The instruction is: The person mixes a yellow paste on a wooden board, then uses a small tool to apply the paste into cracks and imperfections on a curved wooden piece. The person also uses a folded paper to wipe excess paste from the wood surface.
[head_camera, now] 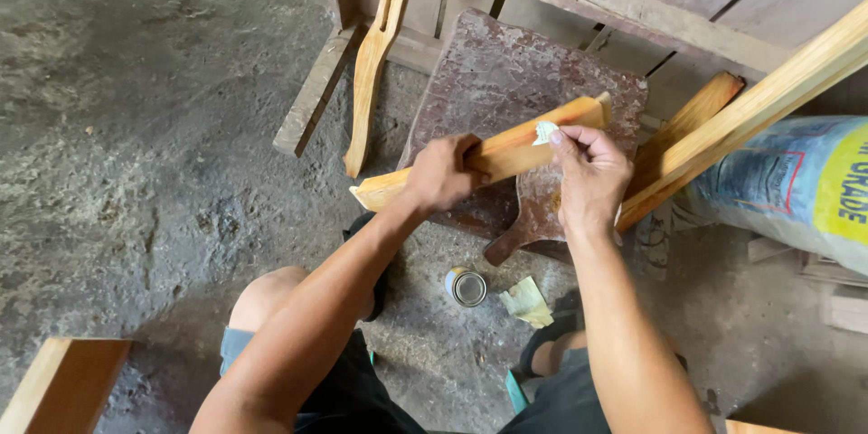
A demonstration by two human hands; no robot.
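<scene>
Above small tin (466, 287), left hand (440, 174) clamps wood strip (488, 158), right hand (589, 176) pinches pale wad (545, 132)

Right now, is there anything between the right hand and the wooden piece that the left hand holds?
Only a small whitish wad, pinched in the right hand fingers and pressed on the wooden piece. The left hand grips the piece directly, nothing between.
</scene>
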